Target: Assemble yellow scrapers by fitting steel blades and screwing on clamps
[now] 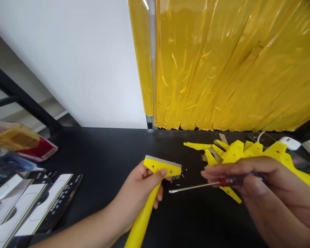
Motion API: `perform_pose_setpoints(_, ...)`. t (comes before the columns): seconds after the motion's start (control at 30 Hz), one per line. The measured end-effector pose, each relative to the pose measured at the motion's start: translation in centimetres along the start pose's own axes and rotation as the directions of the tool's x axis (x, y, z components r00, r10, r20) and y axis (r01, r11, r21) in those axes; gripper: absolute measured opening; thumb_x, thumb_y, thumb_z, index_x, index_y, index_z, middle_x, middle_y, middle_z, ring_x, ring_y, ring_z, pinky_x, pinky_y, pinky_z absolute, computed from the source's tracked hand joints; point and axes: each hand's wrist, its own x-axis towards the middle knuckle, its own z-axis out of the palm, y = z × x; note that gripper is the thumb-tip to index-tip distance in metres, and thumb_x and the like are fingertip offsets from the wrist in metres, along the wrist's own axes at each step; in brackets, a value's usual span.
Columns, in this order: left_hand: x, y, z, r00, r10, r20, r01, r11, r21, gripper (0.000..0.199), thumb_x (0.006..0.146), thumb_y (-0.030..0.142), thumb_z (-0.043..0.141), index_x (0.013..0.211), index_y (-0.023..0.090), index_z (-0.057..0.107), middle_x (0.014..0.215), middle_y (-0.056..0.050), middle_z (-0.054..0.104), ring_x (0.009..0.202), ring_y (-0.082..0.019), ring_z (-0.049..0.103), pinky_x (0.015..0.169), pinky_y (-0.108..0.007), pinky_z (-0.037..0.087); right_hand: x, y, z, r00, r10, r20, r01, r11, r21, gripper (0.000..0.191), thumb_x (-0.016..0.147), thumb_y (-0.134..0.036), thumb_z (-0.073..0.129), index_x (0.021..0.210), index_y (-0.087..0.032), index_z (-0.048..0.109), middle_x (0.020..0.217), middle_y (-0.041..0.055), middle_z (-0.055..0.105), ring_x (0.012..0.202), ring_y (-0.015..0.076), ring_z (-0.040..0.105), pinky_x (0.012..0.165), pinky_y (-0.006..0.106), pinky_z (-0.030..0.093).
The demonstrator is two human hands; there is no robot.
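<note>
My left hand [147,182] is wrapped round the neck of a yellow scraper [142,224], its thumb pressed on the head. A grey blade edge runs along the top of that head, with one screw seated at its right side and an open hole at its left. My right hand [260,186] grips a screwdriver [193,187] by its dark reddish handle. Its shaft points left, the tip just below the scraper head and apart from it. Small loose screws and nuts [176,177] lie on the table beside the head. Behind my right hand is a pile of yellow scraper parts [234,151].
The black table [100,148] meets a white panel [93,69] and a hanging yellow plastic sheet [209,69]. At left are flat printed boxes [41,203] and a red-and-yellow package [28,141]. A white earbud case [289,143] sits at far right.
</note>
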Motion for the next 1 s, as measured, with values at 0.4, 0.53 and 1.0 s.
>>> perform_pose_setpoints(0.4,-0.4,0.3,-0.3,0.997,0.068,-0.048,-0.076,0.975,-0.208,0.032,0.104,0.04,0.046,0.118,0.015,0.06,0.065,-0.004,0.068,0.057,-0.019,0.063,0.054,-0.028,0.057,0.0,2.7,3.3,0.863,0.21,0.46,-0.019,0.922,-0.387,0.024,0.101,-0.025,0.051,0.117,-0.028,0.068,0.091,0.0014,0.074,0.073,0.0178,0.071,0.067,0.029,0.059)
perform_pose_setpoints(0.53,-0.5,0.0,-0.2,0.995,0.083,-0.058,-0.094,0.966,-0.239,0.024,0.1,0.038,0.059,0.111,0.017,0.064,0.086,-0.008,0.073,0.073,-0.021,0.069,0.061,-0.03,0.062,-1.5,4.1,4.6,0.829,0.004,0.559,0.38,0.73,-0.568,0.048,0.1,-0.018,0.043,0.146,-0.022,0.055,0.109,0.0087,0.081,0.082,0.0237,0.079,0.072,0.034,0.063)
perform_pose_setpoints(1.0,-0.4,0.0,-0.3,0.999,0.044,0.02,-0.034,0.943,-0.33,0.015,0.1,0.034,0.06,0.097,0.02,0.058,0.081,-0.005,0.074,0.069,-0.021,0.074,0.059,-0.027,0.06,-1.4,4.1,5.2,0.794,0.051,0.606,0.404,0.7,-0.589,0.022,0.1,-0.017,0.045,0.092,-0.023,0.064,0.074,0.0004,0.072,0.057,0.0198,0.07,0.051,0.029,0.043)
